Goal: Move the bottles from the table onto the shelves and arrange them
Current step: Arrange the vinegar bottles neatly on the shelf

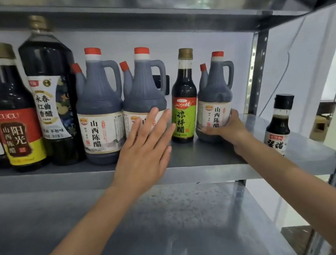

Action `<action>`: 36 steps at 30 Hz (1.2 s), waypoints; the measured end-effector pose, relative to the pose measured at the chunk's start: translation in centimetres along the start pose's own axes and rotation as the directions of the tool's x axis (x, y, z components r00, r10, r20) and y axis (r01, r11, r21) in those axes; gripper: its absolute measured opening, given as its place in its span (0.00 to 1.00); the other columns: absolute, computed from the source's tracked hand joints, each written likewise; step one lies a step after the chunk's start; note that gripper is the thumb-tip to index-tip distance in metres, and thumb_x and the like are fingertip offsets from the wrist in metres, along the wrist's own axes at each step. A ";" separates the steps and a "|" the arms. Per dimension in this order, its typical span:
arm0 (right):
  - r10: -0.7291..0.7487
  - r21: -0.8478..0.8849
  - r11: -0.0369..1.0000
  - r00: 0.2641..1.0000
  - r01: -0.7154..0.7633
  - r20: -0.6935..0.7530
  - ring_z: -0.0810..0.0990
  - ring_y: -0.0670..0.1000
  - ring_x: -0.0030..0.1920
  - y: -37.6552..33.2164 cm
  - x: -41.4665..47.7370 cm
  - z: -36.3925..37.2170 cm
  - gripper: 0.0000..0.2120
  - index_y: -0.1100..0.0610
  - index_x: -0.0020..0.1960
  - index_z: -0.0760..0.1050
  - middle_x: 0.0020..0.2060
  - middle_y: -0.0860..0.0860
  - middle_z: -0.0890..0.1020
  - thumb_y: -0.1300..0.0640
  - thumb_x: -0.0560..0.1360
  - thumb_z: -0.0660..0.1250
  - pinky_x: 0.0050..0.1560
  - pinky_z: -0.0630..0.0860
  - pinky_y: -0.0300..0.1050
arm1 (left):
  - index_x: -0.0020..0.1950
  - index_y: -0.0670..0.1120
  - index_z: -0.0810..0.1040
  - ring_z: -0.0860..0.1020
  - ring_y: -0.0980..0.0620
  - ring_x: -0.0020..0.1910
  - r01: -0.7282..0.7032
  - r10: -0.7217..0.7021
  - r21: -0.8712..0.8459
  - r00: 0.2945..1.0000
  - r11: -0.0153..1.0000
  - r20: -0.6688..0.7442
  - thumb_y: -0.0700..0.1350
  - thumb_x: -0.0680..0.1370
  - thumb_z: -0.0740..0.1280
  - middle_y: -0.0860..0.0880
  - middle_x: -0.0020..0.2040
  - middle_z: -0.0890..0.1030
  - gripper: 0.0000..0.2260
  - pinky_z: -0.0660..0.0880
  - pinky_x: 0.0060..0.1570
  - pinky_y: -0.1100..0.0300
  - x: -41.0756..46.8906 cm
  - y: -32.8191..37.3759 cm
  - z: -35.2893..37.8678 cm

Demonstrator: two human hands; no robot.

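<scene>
With a row of bottles [19, 125] already on the shelf [62, 175], the right hand [231, 129] grips the rightmost vinegar jug [214, 91] while the left hand [144, 149] presses straight fingers on the middle vinegar jug [143, 92], so likely only aligning remains.

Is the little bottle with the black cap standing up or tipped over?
Standing up. The small black-capped bottle is on the shelf with its cap on top and its label reading upright.

Green-labelled bottle [185, 116] reads 凉拌醋; the jug [213, 104] just right of it, 山西陈醋; red-labelled bottle [19, 134] far left, CUCU, apparently 阳光.
</scene>
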State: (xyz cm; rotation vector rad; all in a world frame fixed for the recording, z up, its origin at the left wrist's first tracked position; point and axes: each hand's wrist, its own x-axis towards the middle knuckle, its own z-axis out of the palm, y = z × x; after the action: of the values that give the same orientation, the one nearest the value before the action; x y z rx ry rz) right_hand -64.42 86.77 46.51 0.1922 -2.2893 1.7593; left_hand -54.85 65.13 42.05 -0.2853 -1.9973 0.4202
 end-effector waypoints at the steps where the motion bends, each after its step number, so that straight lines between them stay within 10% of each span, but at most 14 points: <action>1: 0.002 0.002 1.000 1.000 -0.002 0.000 0.71 0.50 0.58 0.1 0.1 -0.3 0.43 0.57 0.69 0.58 0.62 0.53 0.73 0.62 0.62 0.79 0.55 0.72 0.46 | 0.74 0.46 0.67 0.51 0.43 0.77 0.000 0.000 0.007 1.000 1.000 -0.001 0.49 0.82 0.52 0.45 0.78 0.58 0.21 0.47 0.75 0.46 0.1 0.0 0.0; 36: -0.051 0.005 0.999 0.967 0.051 0.250 0.78 0.44 0.50 -1.8 -6.8 1.0 0.34 0.52 0.57 0.68 0.48 0.42 0.79 0.60 0.57 0.82 0.40 0.71 0.34 | 0.79 0.53 0.43 0.43 0.46 0.78 -0.075 0.074 -0.022 0.997 0.997 -0.036 0.60 0.83 0.45 0.44 0.79 0.43 0.27 0.45 0.75 0.47 -0.2 0.0 0.4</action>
State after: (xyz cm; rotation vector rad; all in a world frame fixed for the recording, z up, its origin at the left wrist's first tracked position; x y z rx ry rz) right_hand -57.57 85.02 46.06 0.4951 -2.4309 1.7966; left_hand -55.08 65.02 41.75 -0.3801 -1.9630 0.4369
